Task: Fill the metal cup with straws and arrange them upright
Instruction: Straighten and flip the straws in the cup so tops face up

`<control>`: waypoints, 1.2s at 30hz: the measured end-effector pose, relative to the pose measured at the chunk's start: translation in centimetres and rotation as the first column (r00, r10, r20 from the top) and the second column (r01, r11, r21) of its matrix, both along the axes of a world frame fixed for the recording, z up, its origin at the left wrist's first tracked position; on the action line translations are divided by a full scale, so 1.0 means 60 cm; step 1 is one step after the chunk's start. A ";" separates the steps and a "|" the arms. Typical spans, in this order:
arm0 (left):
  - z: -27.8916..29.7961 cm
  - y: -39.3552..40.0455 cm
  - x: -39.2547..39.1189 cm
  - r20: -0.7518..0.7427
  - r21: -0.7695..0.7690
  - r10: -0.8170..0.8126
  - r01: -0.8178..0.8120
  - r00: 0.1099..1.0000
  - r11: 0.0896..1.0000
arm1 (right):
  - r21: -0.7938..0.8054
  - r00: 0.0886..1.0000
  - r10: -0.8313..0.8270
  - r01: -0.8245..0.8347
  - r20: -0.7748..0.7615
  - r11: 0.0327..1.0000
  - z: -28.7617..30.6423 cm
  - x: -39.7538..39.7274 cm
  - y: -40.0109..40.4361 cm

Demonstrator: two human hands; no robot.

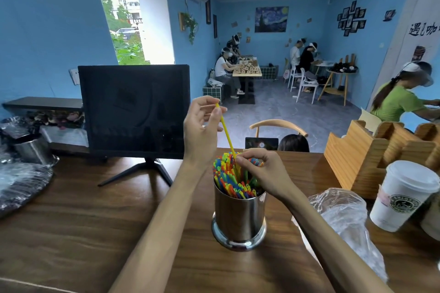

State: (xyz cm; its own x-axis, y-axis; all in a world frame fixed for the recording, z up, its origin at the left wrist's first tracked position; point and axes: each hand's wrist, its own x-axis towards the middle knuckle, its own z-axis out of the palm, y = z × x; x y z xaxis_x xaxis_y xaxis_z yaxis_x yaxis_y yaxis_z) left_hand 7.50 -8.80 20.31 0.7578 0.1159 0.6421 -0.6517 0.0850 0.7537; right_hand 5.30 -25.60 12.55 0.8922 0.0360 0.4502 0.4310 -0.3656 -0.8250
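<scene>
Steel, polished and cylindrical, the metal cup (239, 216) stands upright on our wooden surface (71, 221), near its middle and between our two forearms. We see it packed with coloured straws (227, 179) in red, blue, green, orange and yellow, most standing roughly upright with their tips above the rim. One yellow straw (226, 132) rises well above the rest, tilted to the left. Our left hand (202, 131) pinches its upper end between thumb and fingertips, while our right hand (259, 171), fingers curled together, pinches its lower part just above the bundle. A crumpled clear plastic bag (342, 216) lies on the surface to the right of the cup, just beside our right forearm. Farther right stand a white lidded paper cup (402, 197) and a wooden organiser (362, 162). A dark monitor (134, 109) on its stand occupies the back left of the surface, with a second metal container (33, 150) near the left edge.
</scene>
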 end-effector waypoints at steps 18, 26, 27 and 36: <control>-0.120 0.025 -0.025 -0.229 0.222 -0.122 0.174 0.966 0.959 | 0.458 0.998 0.016 -0.039 0.054 0.888 0.154 -0.025 -0.057; -0.164 0.035 -0.032 -0.404 -0.029 -0.252 0.264 0.879 0.964 | -0.073 0.970 -0.107 0.126 0.220 0.989 0.103 -0.021 -0.015; -0.166 0.036 -0.036 -0.404 -0.049 -0.268 0.272 0.875 0.961 | -0.142 0.965 -0.126 0.161 0.230 0.977 0.086 -0.018 -0.011; -0.192 0.064 -0.049 -0.213 0.237 -0.084 0.135 0.973 0.962 | -0.390 0.969 -0.161 0.225 0.189 0.893 -0.005 -0.014 -0.018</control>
